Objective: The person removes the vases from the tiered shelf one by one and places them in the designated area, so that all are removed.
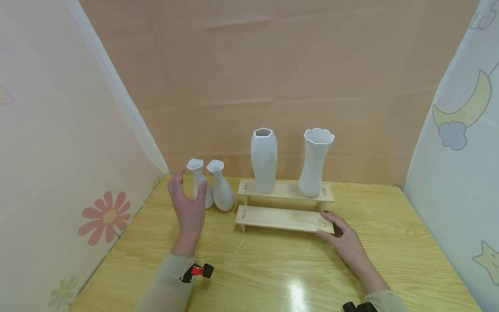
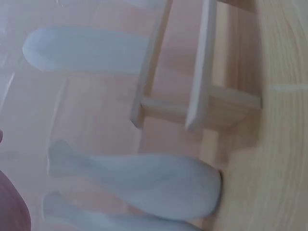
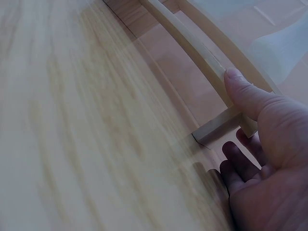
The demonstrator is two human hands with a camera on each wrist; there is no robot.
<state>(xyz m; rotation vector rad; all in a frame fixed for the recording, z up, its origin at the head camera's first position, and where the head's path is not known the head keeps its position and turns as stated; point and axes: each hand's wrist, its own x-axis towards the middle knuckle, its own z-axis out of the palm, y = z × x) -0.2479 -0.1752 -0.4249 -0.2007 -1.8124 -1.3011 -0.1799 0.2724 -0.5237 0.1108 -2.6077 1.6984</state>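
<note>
Two small white narrow-necked vases stand side by side at the left, the outer vase (image 1: 208, 197) partly behind my left hand (image 1: 189, 212) and the inner vase (image 1: 224, 190) fully in view. My left thumb and fingers are spread apart around the outer vase; contact cannot be made out. My right hand (image 1: 347, 240) grips the right end of the lower step of a two-tier wooden stand (image 1: 278, 218), thumb at the front edge. In the right wrist view that thumb (image 3: 245, 91) lies against the board. A faceted vase (image 1: 265, 160) and a scalloped-rim vase (image 1: 315, 160) stand on the upper step.
The wooden table (image 1: 265, 277) extends in front of the stand. A peach backdrop (image 1: 288, 69) hangs behind it, with patterned sheets along the left (image 1: 50, 143) and right (image 1: 464, 182) sides.
</note>
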